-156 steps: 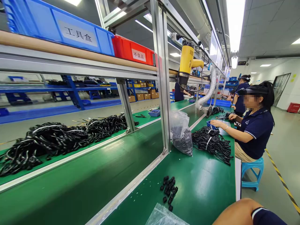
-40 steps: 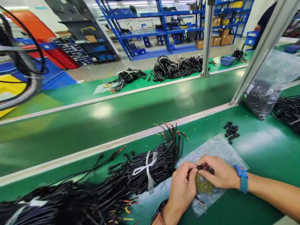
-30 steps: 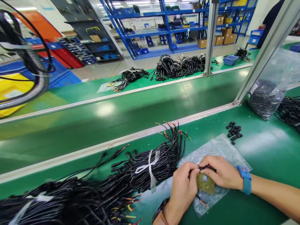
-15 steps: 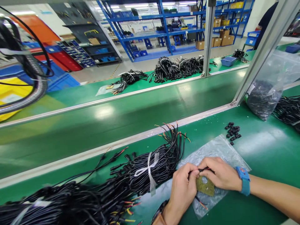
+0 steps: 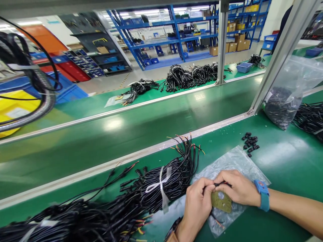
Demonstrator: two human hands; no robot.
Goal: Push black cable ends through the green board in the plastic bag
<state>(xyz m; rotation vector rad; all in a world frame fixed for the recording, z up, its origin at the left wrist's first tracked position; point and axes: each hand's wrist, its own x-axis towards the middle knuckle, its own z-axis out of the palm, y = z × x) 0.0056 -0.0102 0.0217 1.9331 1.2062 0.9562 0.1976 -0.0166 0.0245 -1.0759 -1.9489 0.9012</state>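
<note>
My left hand (image 5: 198, 205) and my right hand (image 5: 238, 188) meet over a clear plastic bag (image 5: 233, 168) lying on the green bench (image 5: 282, 161). Both pinch a thin black cable (image 5: 222, 184) between thumb and fingers. A small olive-green pad (image 5: 222, 201) lies just under my fingers on the bag. My right wrist carries a blue wristband (image 5: 262, 195). Left of my hands lies a bundle of black cables (image 5: 161, 181) tied with a white strip, its bare coloured wire ends fanning upward.
A small heap of black parts (image 5: 249, 142) sits beyond the bag. A plastic bag of black parts (image 5: 285, 104) leans at the aluminium post (image 5: 272, 67). More cable bundles (image 5: 191, 74) lie across the green conveyor belt (image 5: 126, 127). A grey hose (image 5: 37, 107) hangs at left.
5.2 s ago the view faced along the line toward seated co-workers; it now looks down at my hands. Over the last second my hands stay pinched on the cable, barely moving.
</note>
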